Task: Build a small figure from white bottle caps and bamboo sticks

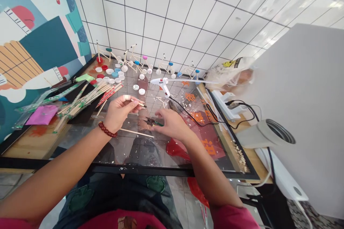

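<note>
My left hand (120,112) pinches short wooden sticks (138,103) between thumb and fingertips; a black tip shows at the right end. My right hand (172,123) is curled around the green handle of small black snips (150,121), whose jaws point left toward my left hand. Below the hands, a longer bare wooden stick (137,133) lies on the glass tabletop. A white hot glue gun (162,83) lies beyond my hands, with a clear glue stick (188,80) out of its back. Two white bottle caps (141,92) sit left of it.
Small stick figures (137,65) on bottle caps stand along the tiled wall. At left are loose caps (115,74), bundled chopsticks (83,102) and a pink packet (41,115). The glue gun's black cord (188,113) runs right to a white power strip (225,105). A grey cylinder (264,134) stands nearby.
</note>
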`<state>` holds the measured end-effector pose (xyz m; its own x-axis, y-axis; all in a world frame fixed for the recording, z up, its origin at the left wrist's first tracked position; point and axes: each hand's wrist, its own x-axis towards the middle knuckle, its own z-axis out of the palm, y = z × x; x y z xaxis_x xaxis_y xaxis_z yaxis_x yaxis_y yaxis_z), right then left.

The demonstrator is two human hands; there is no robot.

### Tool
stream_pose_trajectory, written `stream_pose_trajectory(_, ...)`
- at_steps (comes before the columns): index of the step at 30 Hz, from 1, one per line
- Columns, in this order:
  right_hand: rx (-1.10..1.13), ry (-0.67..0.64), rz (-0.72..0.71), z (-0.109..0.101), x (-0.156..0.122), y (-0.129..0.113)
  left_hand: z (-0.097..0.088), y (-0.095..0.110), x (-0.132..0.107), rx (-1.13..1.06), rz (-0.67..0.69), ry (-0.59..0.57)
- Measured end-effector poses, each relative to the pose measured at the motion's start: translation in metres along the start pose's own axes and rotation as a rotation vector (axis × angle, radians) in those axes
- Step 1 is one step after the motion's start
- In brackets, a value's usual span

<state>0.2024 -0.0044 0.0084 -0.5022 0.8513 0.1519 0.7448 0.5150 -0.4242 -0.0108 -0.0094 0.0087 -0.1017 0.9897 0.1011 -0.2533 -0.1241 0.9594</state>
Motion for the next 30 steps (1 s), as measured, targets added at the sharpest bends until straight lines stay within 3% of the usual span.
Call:
stream_pose_trajectory(2,-0.079,-0.093,0.026,-0.001,-0.002,0.001,-0.003,0.000,0.005,-0.056,-0.037,0.069)
stream_pose_trajectory(5,-0.062,-0.132,0.014,0.003,-0.001,0.002,-0.006,-0.003,0.010,-0.131,-0.099,0.122)
stream_pose_trajectory(10,-0.013,-0.029,0.102,0.005,0.003,0.007,-0.004,-0.003,0.007,-0.167,-0.143,0.094)
stream_pose_trajectory(17,-0.159,0.060,0.185,0.007,0.004,0.015,-0.004,0.008,0.006,-0.279,-0.157,0.100)
stream_pose_trajectory(20,-0.249,0.070,0.257,-0.003,0.009,0.019,-0.011,0.015,0.013,-0.384,-0.200,0.130)
stream_pose_trajectory(23,-0.304,-0.008,0.344,-0.022,0.025,0.031,-0.022,0.024,0.021,-0.545,-0.275,0.176)
stream_pose_trajectory(25,-0.311,0.023,0.414,-0.032,0.043,0.042,-0.029,0.029,0.025,-0.648,-0.317,0.209)
stream_pose_trajectory(30,-0.239,0.030,0.543,-0.032,0.093,0.069,-0.038,0.034,0.028,-0.767,-0.369,0.243)
